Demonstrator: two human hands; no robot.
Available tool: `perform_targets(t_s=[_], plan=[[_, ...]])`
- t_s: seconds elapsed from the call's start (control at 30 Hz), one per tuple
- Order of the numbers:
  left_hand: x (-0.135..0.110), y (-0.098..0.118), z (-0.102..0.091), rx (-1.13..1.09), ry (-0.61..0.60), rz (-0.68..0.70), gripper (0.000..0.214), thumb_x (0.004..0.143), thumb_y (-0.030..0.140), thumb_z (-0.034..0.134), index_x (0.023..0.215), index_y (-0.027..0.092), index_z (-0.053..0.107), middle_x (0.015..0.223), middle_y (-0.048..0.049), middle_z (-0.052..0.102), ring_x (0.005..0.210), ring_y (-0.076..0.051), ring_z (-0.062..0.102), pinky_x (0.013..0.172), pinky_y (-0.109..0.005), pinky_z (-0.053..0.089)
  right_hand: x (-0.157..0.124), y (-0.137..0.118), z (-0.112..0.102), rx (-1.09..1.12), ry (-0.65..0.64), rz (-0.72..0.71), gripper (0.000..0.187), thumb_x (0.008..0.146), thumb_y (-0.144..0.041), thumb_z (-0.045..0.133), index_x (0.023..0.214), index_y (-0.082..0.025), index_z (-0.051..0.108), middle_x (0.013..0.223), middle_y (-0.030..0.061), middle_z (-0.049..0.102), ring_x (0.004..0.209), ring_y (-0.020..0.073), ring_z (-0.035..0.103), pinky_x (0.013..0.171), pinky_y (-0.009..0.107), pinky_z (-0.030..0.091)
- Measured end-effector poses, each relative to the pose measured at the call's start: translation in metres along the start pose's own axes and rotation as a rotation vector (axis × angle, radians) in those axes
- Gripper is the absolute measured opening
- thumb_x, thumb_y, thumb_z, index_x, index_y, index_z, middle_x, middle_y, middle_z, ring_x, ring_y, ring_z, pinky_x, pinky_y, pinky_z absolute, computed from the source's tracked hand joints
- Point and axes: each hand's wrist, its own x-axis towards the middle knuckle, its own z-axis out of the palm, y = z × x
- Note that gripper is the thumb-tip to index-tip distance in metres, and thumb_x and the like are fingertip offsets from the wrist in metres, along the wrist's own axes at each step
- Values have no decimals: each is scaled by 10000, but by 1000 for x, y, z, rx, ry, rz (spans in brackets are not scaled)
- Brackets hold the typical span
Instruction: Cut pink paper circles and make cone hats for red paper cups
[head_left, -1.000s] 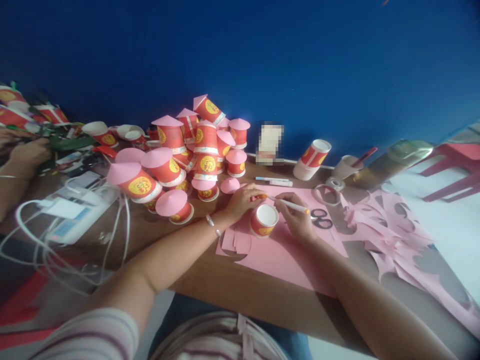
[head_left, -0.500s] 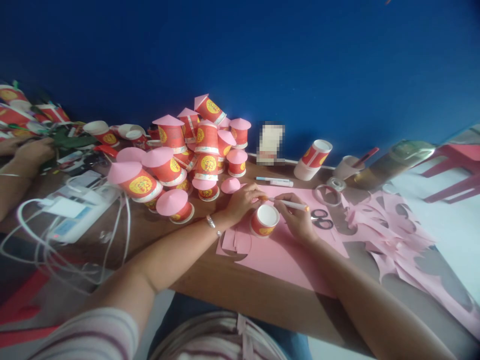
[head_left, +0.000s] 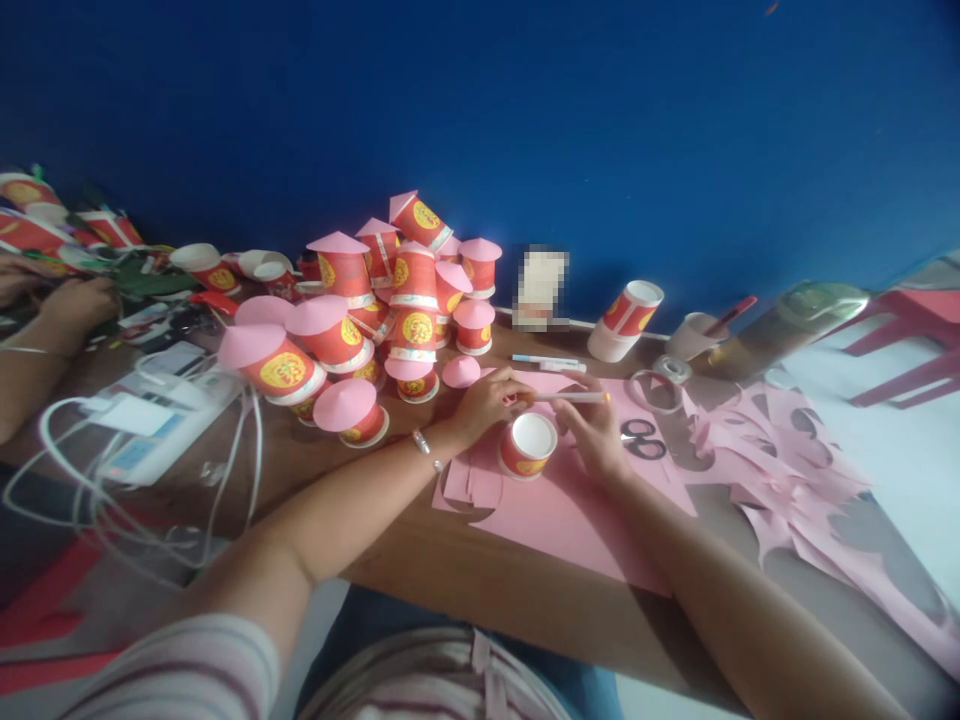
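Note:
A slim white marker pen point(head_left: 577, 397) with orange ends lies level between my hands, above a red paper cup point(head_left: 529, 447). My left hand point(head_left: 491, 408) is closed on the pen's left orange end. Around its barrel, the thumb and fingers of my right hand point(head_left: 598, 432) hold the right part. The cup stands with its white round face up and a yellow emblem on its side, on a pink paper sheet point(head_left: 577, 540). Beside it, at lower left, are small cut pink pieces point(head_left: 472, 485). Black-handled scissors point(head_left: 643, 438) lie right of my right hand.
Red cups with pink cone tops point(head_left: 345, 270) are piled at left. A power strip point(head_left: 161, 420) with white cables lies before them. Pink offcuts point(head_left: 787, 460), a tape roll point(head_left: 656, 390) and a bottle point(head_left: 787, 325) are at right. Another person's hand point(head_left: 82, 300) is far left.
The pen has swung from a slant to nearly level, its left end now meeting the orange part in my left hand. My right fingers have loosened and spread somewhat along the barrel.

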Motion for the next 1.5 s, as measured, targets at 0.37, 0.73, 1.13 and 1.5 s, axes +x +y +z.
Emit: perform_targets(t_s=[0.37, 0.73, 1.13, 1.5], plan=[[-2, -8, 4, -58, 93, 54, 140, 910, 318, 688, 924, 219, 786, 920, -49, 639, 858, -182, 624, 846, -351, 521, 1, -2, -2, 5, 96, 38, 335, 922, -528, 674, 826, -208, 642, 544, -50, 539, 475, 114, 483, 470, 248, 407], [-2, 10, -7, -382, 212, -143, 390, 955, 549, 577, 1011, 172, 658, 832, -36, 632, 746, -152, 586, 727, -302, 492, 22, 22, -17, -458, 26, -164, 187, 915, -368, 629, 911, -208, 726, 920, 78, 779, 845, 248, 728, 754, 395, 580], [-2, 18, -3, -371, 172, -113, 466, 929, 596, 606, 738, 171, 611, 656, 8, 549, 595, -106, 465, 569, -250, 386, 2, -9, -31, -732, -342, -443, 448, 841, -22, 517, 1194, -235, 693, 1215, 106, 697, 1179, 288, 645, 1004, 507, 567], [3, 13, -2, -485, 146, -186, 371, 879, 531, 679, 887, 163, 635, 690, 18, 567, 586, -98, 520, 557, -231, 424, -41, -27, -14, -484, -496, -45, 870, 765, -376, 856, 1521, -263, 442, 1467, 149, 572, 1320, 337, 589, 1083, 524, 537]])
